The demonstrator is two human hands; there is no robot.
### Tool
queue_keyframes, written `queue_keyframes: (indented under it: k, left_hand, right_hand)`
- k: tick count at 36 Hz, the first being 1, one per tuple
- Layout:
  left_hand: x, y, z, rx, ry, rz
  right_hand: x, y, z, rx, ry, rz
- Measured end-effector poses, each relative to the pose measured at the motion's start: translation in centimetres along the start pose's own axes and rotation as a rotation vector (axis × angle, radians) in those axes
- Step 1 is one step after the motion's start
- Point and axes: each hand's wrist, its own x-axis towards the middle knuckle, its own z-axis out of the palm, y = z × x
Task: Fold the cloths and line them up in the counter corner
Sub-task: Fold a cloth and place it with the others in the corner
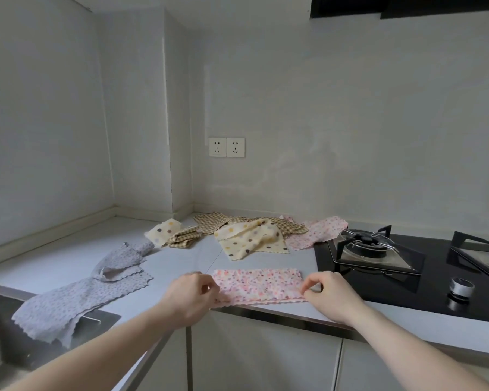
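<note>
My left hand [191,294] and my right hand [329,294] each pinch one end of a pink dotted cloth [256,285] that lies folded into a long narrow strip at the front edge of the desk [181,255], just left of the black gas hob [407,266]. The fingers [209,286] of my left hand curl around the strip's left end, and the fingers [308,283] of my right hand nip its right end between thumb and forefinger. To my left, a grey dotted cloth [76,297] lies crumpled, its near end hanging over the rim of the steel sink [0,348]. Farther back, toward the corner of the desk, lies a loose heap: a small cream cloth with coloured dots [161,228] touching a bunched brown checked cloth [185,237], then a larger cream dotted cloth [250,239] spread over another brown checked cloth [212,221], and a second pink dotted cloth [319,230] whose right edge reaches the hob's burner grate [364,244]. A double wall socket [226,147] sits on the wall above the heap.
</note>
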Motion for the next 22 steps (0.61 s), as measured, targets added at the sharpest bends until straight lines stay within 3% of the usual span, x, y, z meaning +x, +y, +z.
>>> queue_keyframes:
  k: [10,22]
  left_hand:
    - [1.9,-1.1,2.3,-0.007,0.101,-0.125]
    - [3.7,-1.4,3.3,0.027,0.070,-0.107]
  right_hand:
    - [2.0,1.4,2.0,0.064,0.237,0.127]
    - [4.4,0.0,4.1,-0.279,0.173,0.219]
